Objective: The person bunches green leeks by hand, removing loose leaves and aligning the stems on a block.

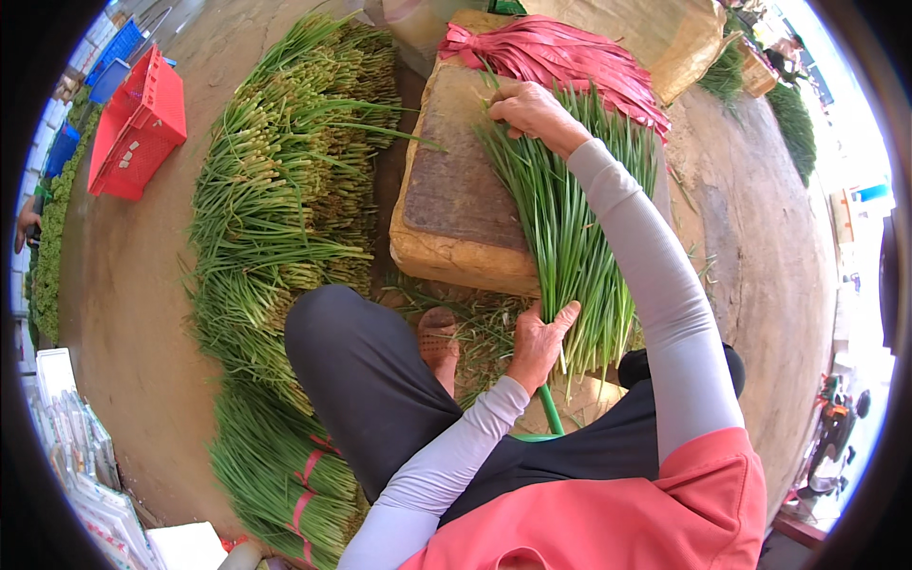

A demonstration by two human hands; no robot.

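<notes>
My left hand (pixel 538 345) grips the stem end of a bunch of garlic chives (pixel 563 206), thumb pointing up along the leaves. The long green leaves lie over the right part of a worn block (pixel 463 192) with yellowish sides and a brown top. More chives (pixel 613 306) spread beside them, their pale ends hanging over the block's near edge. Over the leaf tips is my right hand (pixel 534 114), fingers curled inward. A thin yellowish leaf shows by its fingertips; whether they pinch it is unclear. A bundle of red plastic strips (pixel 556 53) lies on the block's far end.
Left of the block rises a long heap of chives (pixel 299 178). Nearer me, bundles tied with pink bands (pixel 306 491) lie on the floor. A red crate (pixel 139 128) stands farther left, white foam boxes (pixel 78 449) at lower left. A large tan sack (pixel 627 43) stands behind the block.
</notes>
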